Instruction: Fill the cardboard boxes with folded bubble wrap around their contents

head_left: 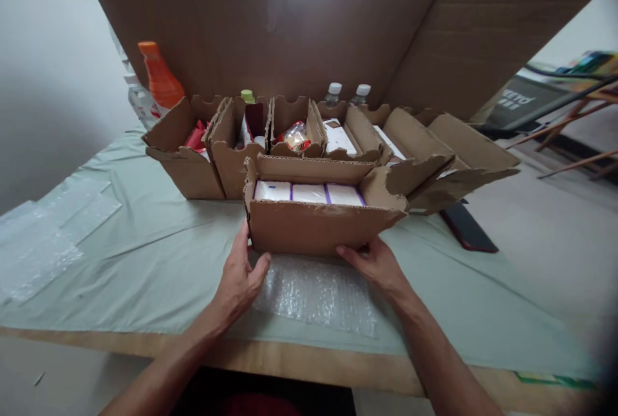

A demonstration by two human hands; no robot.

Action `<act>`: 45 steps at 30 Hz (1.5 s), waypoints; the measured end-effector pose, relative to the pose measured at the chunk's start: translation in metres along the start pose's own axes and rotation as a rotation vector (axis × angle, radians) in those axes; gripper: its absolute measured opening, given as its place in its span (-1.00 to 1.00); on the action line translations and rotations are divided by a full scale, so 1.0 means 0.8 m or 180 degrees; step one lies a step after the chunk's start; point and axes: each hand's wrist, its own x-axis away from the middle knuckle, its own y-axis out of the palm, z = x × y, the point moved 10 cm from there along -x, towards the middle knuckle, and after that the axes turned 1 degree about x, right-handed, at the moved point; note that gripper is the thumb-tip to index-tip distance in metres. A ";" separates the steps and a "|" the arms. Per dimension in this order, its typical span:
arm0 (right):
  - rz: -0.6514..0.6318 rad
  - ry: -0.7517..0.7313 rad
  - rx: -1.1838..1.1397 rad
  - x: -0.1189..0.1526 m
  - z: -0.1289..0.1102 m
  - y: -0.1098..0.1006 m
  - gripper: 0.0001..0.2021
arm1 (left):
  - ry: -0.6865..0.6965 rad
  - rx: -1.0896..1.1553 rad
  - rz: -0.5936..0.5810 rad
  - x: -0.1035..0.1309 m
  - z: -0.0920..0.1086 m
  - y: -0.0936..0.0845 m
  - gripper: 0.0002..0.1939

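Observation:
A small open cardboard box stands in front of me, holding white packs with purple edges side by side. My left hand grips its left end, fingers along the side and thumb near the lower front corner. At the lower right, my right hand has its thumb on the front face, while its fingers are mostly hidden under or behind the box. Just below the box, a sheet of bubble wrap lies between my hands, partly covered by it.
Behind stands a row of cardboard bins with packaged items. A tall cardboard panel rises at the back. An orange bottle is at left. More bubble wrap lies left on the green cloth; a dark flat object lies right.

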 end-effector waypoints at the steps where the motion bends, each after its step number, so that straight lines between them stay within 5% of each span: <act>1: -0.0009 0.0000 0.0007 -0.007 -0.002 0.005 -0.42 | -0.0035 0.0048 0.0042 -0.003 -0.003 -0.001 -0.34; 12: 0.0041 -0.0246 0.0095 -0.039 -0.008 0.021 -0.44 | 0.0045 -0.0340 0.0306 -0.049 -0.016 -0.015 -0.49; 15: 0.0110 -0.0298 -0.0031 -0.021 0.005 0.004 -0.41 | -0.0004 -0.0573 0.0259 -0.029 -0.015 -0.028 -0.40; 19: 0.0881 -0.0479 0.0186 0.042 0.011 -0.049 -0.52 | 0.0336 -0.1229 0.0450 0.026 0.021 -0.053 -0.31; 21: 0.0886 -0.0732 0.0493 0.073 -0.008 -0.039 -0.64 | 0.0841 -0.1431 0.0090 0.049 0.051 -0.027 -0.44; 24: 0.0242 -0.1405 0.0943 0.105 -0.055 0.039 -0.63 | 0.1622 -0.1617 -0.0789 0.076 0.078 0.047 -0.50; 26: -0.0268 -0.1730 0.1279 0.117 -0.071 0.099 -0.56 | 0.1856 -0.1893 -0.1239 0.084 0.070 0.087 -0.49; 28: -0.0542 -0.1859 0.1659 0.125 -0.064 0.132 -0.52 | 0.1825 -0.2320 -0.1632 0.084 0.045 0.109 -0.46; 30: -0.0585 -0.1829 0.2018 0.133 -0.037 0.127 -0.47 | 0.1689 -0.2700 -0.1927 0.083 0.017 0.110 -0.35; 33: -0.0272 -0.1606 0.2397 0.153 0.022 0.064 -0.38 | 0.1544 -0.2939 -0.2111 0.086 -0.004 0.092 -0.31; 36: 0.0294 -0.1301 0.2630 0.176 0.065 -0.018 -0.37 | 0.1464 -0.2924 -0.2174 0.089 -0.001 0.078 -0.32; 39: 0.0911 -0.1074 0.2543 0.188 0.061 -0.060 -0.41 | 0.1495 -0.2938 -0.2064 0.087 0.022 0.079 -0.36; 41: 0.1064 -0.1217 0.2306 0.183 0.029 -0.043 -0.41 | 0.1613 -0.3000 -0.1818 0.083 0.046 0.087 -0.40; 45: 0.0419 -0.1787 0.1967 0.149 -0.040 0.065 -0.42 | 0.1808 -0.3055 -0.1797 0.085 0.064 0.123 -0.37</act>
